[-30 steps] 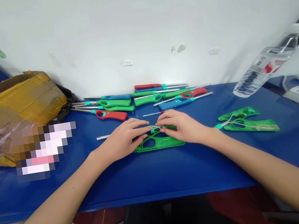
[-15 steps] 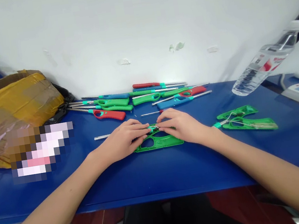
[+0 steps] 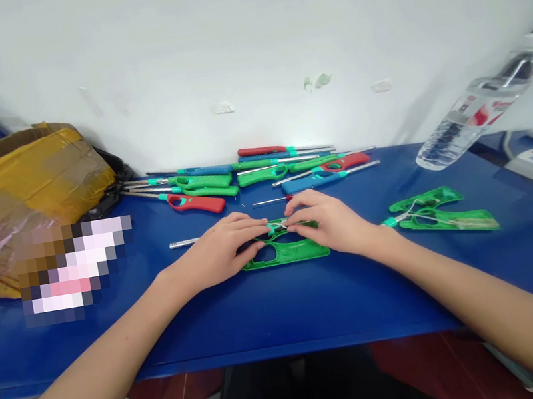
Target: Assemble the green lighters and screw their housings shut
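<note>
The green lighter shell [image 3: 288,253] lies flat on the blue tabletop [image 3: 285,318], open side up, near the middle and a little back from the front edge. Both hands meet over its far edge. The left hand [image 3: 221,250] covers the shell's left end, fingers curled down onto it, the grip closed with thumb and forefinger pinching a small teal piece at the shell's upper rim. The right hand [image 3: 333,222] rests over the shell's right end, its grip likewise pinched shut, fingertips touching those of the left; what it nips looks like a thin pale wire, though it is too small to be sure. The shell's near edge and finger loop show bare between the two hands.

A thin metal tube [image 3: 183,243] juts out leftward from under the left hand. To the right, well apart, lies a second open green shell [image 3: 438,216]. Behind the hands, against the wall, is a loose heap of red, green and blue long-nosed lighters [image 3: 262,173]. A water bottle [image 3: 475,109] leans at the far right, a taped cardboard box [image 3: 17,192] sits at the left.
</note>
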The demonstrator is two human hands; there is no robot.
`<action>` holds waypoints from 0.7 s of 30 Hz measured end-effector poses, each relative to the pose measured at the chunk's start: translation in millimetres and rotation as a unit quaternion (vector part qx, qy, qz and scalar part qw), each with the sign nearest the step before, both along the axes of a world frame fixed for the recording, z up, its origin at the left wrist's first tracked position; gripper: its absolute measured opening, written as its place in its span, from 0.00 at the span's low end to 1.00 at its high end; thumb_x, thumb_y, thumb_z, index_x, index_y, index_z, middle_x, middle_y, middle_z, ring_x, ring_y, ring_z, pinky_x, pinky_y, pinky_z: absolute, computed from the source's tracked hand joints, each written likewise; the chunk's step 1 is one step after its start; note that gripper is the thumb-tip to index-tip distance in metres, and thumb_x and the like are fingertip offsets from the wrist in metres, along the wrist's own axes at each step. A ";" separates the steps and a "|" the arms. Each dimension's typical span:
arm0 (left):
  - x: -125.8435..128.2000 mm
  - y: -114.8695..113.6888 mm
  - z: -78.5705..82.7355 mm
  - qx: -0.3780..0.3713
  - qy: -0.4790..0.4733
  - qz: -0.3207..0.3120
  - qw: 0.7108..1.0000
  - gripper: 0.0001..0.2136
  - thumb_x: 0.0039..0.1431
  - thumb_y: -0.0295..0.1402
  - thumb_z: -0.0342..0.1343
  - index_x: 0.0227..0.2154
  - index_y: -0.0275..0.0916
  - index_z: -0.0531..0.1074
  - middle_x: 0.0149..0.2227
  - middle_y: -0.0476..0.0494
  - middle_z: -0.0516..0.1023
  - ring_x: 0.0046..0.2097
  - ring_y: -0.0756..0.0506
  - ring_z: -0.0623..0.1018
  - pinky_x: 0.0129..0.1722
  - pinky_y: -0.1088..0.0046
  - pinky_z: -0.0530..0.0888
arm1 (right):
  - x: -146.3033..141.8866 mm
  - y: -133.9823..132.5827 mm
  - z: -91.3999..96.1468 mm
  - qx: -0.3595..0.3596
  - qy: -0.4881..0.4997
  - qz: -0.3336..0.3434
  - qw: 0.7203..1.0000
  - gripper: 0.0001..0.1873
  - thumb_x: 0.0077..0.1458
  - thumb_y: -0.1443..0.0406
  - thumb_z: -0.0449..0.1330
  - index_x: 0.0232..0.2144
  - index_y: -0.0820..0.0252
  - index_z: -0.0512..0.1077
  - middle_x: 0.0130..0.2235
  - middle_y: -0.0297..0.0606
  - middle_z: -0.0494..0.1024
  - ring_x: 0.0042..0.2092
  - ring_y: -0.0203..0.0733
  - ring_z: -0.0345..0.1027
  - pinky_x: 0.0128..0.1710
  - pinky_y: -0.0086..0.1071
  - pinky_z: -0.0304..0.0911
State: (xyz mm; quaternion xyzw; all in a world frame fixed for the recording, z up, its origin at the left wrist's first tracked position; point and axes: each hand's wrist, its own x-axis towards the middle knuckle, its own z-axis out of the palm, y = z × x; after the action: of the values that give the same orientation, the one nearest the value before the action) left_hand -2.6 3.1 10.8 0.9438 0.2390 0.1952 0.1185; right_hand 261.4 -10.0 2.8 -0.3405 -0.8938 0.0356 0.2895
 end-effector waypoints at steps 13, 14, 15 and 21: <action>0.9 4.2 -9.8 0.009 -0.034 0.004 0.999 0.15 0.67 0.31 0.52 0.54 0.43 0.74 0.54 0.43 0.77 0.50 0.42 0.75 0.48 0.63 0.77 | -8.1 -1.7 -7.5 -0.004 0.030 -0.013 0.999 0.08 0.61 0.68 0.59 0.34 0.60 0.80 0.40 0.43 0.79 0.42 0.45 0.72 0.45 0.41 0.71; 1.0 4.2 -10.2 0.012 -0.033 0.004 0.999 0.15 0.67 0.31 0.52 0.54 0.43 0.74 0.54 0.43 0.77 0.50 0.42 0.75 0.48 0.63 0.77 | -7.5 -1.9 -6.3 0.006 0.019 -0.007 1.000 0.09 0.61 0.68 0.59 0.34 0.59 0.80 0.39 0.42 0.79 0.43 0.46 0.72 0.45 0.41 0.70; 1.1 4.2 -10.4 0.015 -0.031 0.004 0.999 0.15 0.67 0.31 0.52 0.54 0.43 0.74 0.54 0.43 0.77 0.50 0.42 0.75 0.49 0.62 0.77 | -6.5 -2.1 -4.8 0.018 0.003 -0.002 1.000 0.09 0.62 0.68 0.58 0.34 0.59 0.80 0.39 0.43 0.79 0.44 0.47 0.71 0.46 0.42 0.70; 1.2 4.3 -9.2 0.025 -0.020 0.001 0.999 0.15 0.67 0.31 0.52 0.53 0.41 0.75 0.54 0.42 0.77 0.50 0.42 0.75 0.49 0.61 0.77 | 2.3 0.4 1.3 0.060 -0.037 0.011 0.997 0.10 0.62 0.67 0.58 0.37 0.58 0.81 0.44 0.45 0.79 0.48 0.50 0.70 0.46 0.45 0.71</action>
State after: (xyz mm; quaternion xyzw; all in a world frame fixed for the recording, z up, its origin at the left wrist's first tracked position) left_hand -1.3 7.4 1.6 0.9419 0.2329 0.2204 0.0998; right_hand 263.7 -9.6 4.1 -0.3140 -0.9079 -0.0279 0.2762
